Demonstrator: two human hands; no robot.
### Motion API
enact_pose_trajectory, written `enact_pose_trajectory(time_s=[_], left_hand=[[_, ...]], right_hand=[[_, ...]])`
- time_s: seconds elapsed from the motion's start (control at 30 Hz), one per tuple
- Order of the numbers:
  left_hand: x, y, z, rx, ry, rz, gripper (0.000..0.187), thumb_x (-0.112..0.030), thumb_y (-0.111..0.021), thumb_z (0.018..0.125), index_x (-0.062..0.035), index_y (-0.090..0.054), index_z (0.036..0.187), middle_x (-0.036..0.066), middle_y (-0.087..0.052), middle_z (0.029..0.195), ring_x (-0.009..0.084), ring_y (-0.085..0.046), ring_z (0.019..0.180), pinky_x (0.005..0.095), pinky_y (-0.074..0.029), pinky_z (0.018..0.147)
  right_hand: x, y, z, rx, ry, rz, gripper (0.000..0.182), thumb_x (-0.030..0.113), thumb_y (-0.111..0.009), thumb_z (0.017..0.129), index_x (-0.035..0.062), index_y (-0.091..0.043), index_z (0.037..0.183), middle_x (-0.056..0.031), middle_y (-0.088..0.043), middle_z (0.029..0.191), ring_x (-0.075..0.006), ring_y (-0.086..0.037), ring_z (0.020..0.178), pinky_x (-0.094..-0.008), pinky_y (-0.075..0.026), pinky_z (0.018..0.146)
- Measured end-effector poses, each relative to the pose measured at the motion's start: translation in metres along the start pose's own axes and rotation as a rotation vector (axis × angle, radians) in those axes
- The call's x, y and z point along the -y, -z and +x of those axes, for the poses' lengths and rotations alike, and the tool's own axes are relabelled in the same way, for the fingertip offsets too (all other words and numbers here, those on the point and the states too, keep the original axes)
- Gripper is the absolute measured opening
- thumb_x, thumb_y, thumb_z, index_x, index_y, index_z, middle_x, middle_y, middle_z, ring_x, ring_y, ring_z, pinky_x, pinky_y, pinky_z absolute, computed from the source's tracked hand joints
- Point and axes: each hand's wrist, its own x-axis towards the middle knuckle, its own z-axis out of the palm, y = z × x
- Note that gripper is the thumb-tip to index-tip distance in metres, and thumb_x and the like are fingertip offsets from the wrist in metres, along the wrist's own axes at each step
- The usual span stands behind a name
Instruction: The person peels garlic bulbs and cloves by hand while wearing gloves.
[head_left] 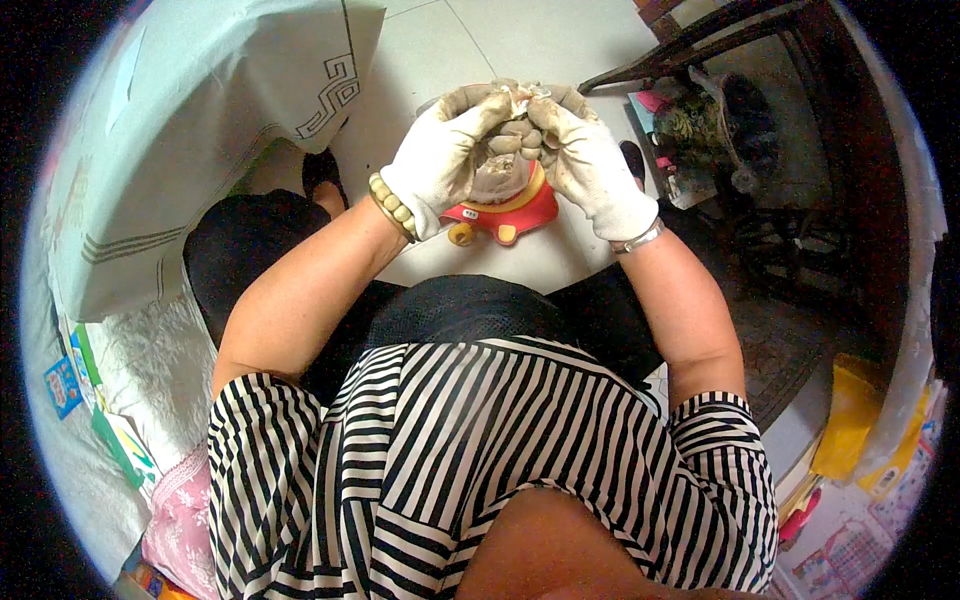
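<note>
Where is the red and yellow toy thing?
In the head view, the red toy sits on the pale floor, just below the gloved left hand and right hand.

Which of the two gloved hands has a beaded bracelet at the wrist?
The left hand: cream beads ring its wrist below the glove cuff. The right hand wears a thin silver bangle instead.

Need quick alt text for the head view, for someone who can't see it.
Both gloved hands, left hand and right hand, meet around a small pale object, above a red and yellow container on the tiled floor.
</note>
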Motion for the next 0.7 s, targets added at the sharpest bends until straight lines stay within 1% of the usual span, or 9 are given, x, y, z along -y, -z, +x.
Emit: enact_pose_trajectory(time_s=[0.07, 0.17, 0.23, 0.3, 0.37, 0.43, 0.57, 0.63, 0.7], left_hand=[[0.0005, -0.0008, 0.0003, -0.005, 0.002, -0.005, 0.027, -0.012, -0.054, 0.089, 0.0001, -0.049, 0.113, 0.013, -0.06, 0.103, 0.0203, -0.063, 0.086, 0.0312, -0.054, 0.076], [0.0001, -0.0019, 0.0, -0.021, 0.014, -0.033, 0.028, -0.012, -0.053, 0.09, -0.0002, -0.049, 0.115, 0.013, -0.06, 0.104, 0.0206, -0.063, 0.086, 0.0311, -0.054, 0.076], [0.0005, -0.0015, 0.0006, -0.032, 0.026, -0.056, 0.029, -0.011, -0.053, 0.09, -0.0004, -0.049, 0.116, 0.014, -0.06, 0.105, 0.0209, -0.063, 0.087, 0.0312, -0.054, 0.076], [0.0013, -0.0006, 0.002, 0.052, -0.021, -0.068, 0.031, -0.01, -0.052, 0.09, -0.0011, -0.048, 0.119, 0.014, -0.059, 0.107, 0.0213, -0.063, 0.087, 0.0316, -0.054, 0.077], [0.0013, -0.0002, 0.0016, 0.058, -0.011, -0.091, 0.031, -0.01, -0.052, 0.09, -0.0014, -0.047, 0.12, 0.014, -0.059, 0.108, 0.0214, -0.063, 0.087, 0.0317, -0.054, 0.077], [0.0013, 0.0, 0.0015, 0.065, 0.0, -0.114, 0.032, -0.01, -0.051, 0.09, -0.0017, -0.047, 0.121, 0.014, -0.058, 0.109, 0.0215, -0.063, 0.088, 0.0319, -0.054, 0.077], [0.0021, -0.0007, 0.0022, 0.074, -0.042, -0.07, 0.033, -0.01, -0.051, 0.09, -0.0018, -0.047, 0.122, 0.015, -0.057, 0.112, 0.0221, -0.062, 0.09, 0.0323, -0.053, 0.079], [0.0017, -0.0009, 0.0019, 0.065, -0.05, -0.062, 0.033, -0.01, -0.05, 0.09, -0.0018, -0.046, 0.122, 0.014, -0.057, 0.112, 0.0223, -0.062, 0.091, 0.0324, -0.053, 0.08], [0.0008, -0.0004, 0.001, 0.055, -0.024, -0.068, 0.033, -0.01, -0.05, 0.091, -0.0016, -0.046, 0.123, 0.015, -0.056, 0.113, 0.0222, -0.062, 0.091, 0.0323, -0.053, 0.08]], right_hand=[[0.0011, 0.0002, -0.0004, -0.004, 0.003, 0.004, 0.017, 0.006, -0.06, 0.084, 0.0045, -0.054, 0.099, -0.0096, -0.062, 0.088, -0.0191, -0.063, 0.075, -0.0313, -0.055, 0.063], [0.002, 0.0026, 0.0005, 0.042, -0.033, 0.025, 0.016, 0.006, -0.06, 0.083, 0.0053, -0.054, 0.098, -0.0075, -0.062, 0.085, -0.0167, -0.063, 0.072, -0.0292, -0.055, 0.06], [-0.0016, 0.0049, 0.0034, 0.037, 0.012, 0.027, 0.014, 0.006, -0.061, 0.083, 0.0062, -0.055, 0.096, -0.0053, -0.062, 0.082, -0.014, -0.061, 0.068, -0.0263, -0.054, 0.057], [-0.0022, 0.0053, 0.0041, 0.029, 0.022, 0.01, 0.013, 0.006, -0.06, 0.084, 0.0066, -0.055, 0.095, -0.0046, -0.062, 0.082, -0.013, -0.06, 0.067, -0.0253, -0.053, 0.057], [-0.0025, 0.0044, 0.004, 0.02, 0.032, -0.007, 0.012, 0.006, -0.06, 0.084, 0.0069, -0.055, 0.095, -0.0038, -0.061, 0.081, -0.0119, -0.059, 0.065, -0.0244, -0.052, 0.057], [-0.003, 0.0029, 0.0025, 0.039, 0.068, -0.021, 0.012, 0.006, -0.059, 0.084, 0.0069, -0.055, 0.095, -0.0044, -0.061, 0.084, -0.0128, -0.061, 0.069, -0.0243, -0.053, 0.059], [0.0001, -0.0028, -0.0031, 0.051, 0.074, -0.046, 0.013, 0.006, -0.059, 0.085, 0.0065, -0.054, 0.097, -0.0062, -0.062, 0.087, -0.0139, -0.062, 0.073, -0.0258, -0.053, 0.062], [0.001, -0.0041, -0.0047, 0.109, 0.112, -0.103, 0.017, 0.008, -0.059, 0.085, 0.0044, -0.052, 0.101, -0.008, -0.062, 0.091, -0.0153, -0.063, 0.077, -0.027, -0.053, 0.066], [-0.0004, -0.004, -0.0034, 0.086, 0.12, -0.122, 0.019, 0.008, -0.059, 0.085, 0.0032, -0.051, 0.102, -0.0083, -0.062, 0.091, -0.0153, -0.063, 0.077, -0.0269, -0.053, 0.067]])
